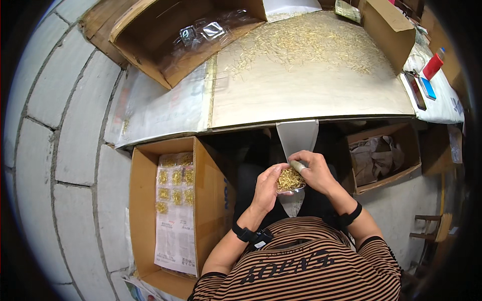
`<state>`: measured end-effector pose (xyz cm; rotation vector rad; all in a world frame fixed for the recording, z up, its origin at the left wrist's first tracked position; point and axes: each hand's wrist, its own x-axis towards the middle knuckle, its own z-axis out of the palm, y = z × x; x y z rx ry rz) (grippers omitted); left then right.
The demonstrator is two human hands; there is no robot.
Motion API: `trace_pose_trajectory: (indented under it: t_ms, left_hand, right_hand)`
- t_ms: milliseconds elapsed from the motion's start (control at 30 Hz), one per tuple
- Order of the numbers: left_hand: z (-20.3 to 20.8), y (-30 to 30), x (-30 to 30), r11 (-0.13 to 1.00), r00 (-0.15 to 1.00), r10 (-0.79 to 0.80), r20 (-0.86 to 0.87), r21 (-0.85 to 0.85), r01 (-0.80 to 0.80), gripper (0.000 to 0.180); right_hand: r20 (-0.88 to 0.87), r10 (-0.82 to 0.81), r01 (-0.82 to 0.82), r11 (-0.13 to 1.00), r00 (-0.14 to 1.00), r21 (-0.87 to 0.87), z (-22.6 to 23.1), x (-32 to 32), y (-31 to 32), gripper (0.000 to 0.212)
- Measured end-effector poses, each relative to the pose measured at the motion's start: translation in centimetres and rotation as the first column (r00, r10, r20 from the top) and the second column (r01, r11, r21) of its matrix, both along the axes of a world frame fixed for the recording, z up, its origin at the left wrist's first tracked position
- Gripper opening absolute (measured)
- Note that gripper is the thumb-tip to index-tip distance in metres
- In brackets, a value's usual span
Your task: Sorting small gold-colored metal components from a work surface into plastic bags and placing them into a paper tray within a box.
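Note:
Over my lap, my left hand is closed around the left side of a small clear plastic box. Thin gold-coloured metal pieces fill it in a tangled heap; their exact kind is too small to tell. My right hand grips the far right side of the same box, its fingers bent over the rim. A pale wrap covers one of its fingers. Just beyond both hands, a white chute slopes down from the table edge.
Loose gold-coloured pieces lie spread across the pale tabletop. A carton at far left holds clear plastic boxes. Filled boxes sit on newspaper in the left carton. Brown paper fills the right carton. A red cylinder stands far right.

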<state>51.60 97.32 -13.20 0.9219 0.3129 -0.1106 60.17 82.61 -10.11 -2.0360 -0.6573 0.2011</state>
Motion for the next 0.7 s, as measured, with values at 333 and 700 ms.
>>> trace_pose_trajectory:
  t_ms: [333,700]
  left_hand:
    - [-0.4,0.4,0.0,0.997,0.999,0.049,-0.003,-0.059,-0.049,0.033]
    - [0.5,0.7,0.5,0.994,0.994,0.107,-0.015,0.015,-0.107,0.030]
  right_hand:
    - [-0.220,0.044,0.021,0.958,0.974,0.287,-1.3,-1.2,0.3,0.015]
    - [0.235,0.372,-0.228,0.850,0.898,-0.475,2.0,-1.6,0.7,0.058]
